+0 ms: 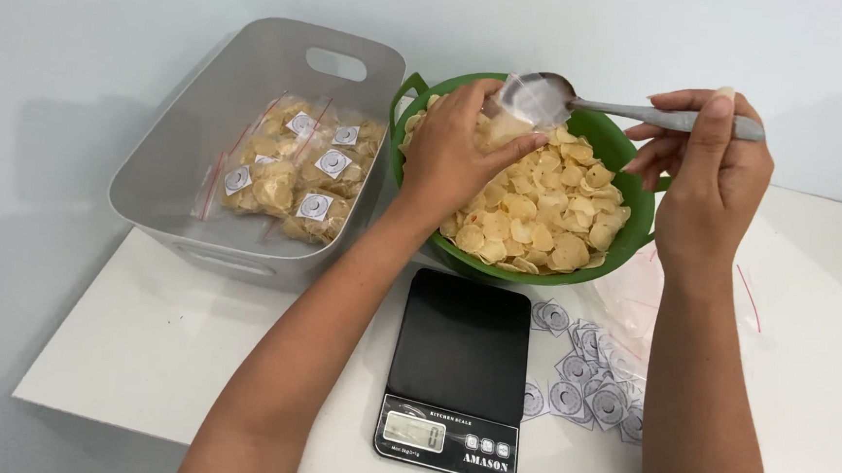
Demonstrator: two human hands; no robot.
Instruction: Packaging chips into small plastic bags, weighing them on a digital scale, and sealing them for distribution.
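The green bowl (628,196) of pale chips sits past the black scale (459,365); over it your left hand (455,151) pinches a small clear bag (519,106); your right hand (712,176) grips the spoon (643,112), handle running rightward, its bowl at the bag's mouth.

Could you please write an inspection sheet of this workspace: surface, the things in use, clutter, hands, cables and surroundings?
Surface: white table, black kitchen scale at the front edge.
Things in use: green bowl full of pale chips; small clear bag; metal spoon, its scoop at the bag's mouth.
Clutter: round-printed labels and empty clear bags right of the scale; grey tub holding filled bags.
Hands: left hand holds the bag over the bowl; right hand holds the spoon handle.
Cables: nothing seen.
Surroundings: plain pale wall.
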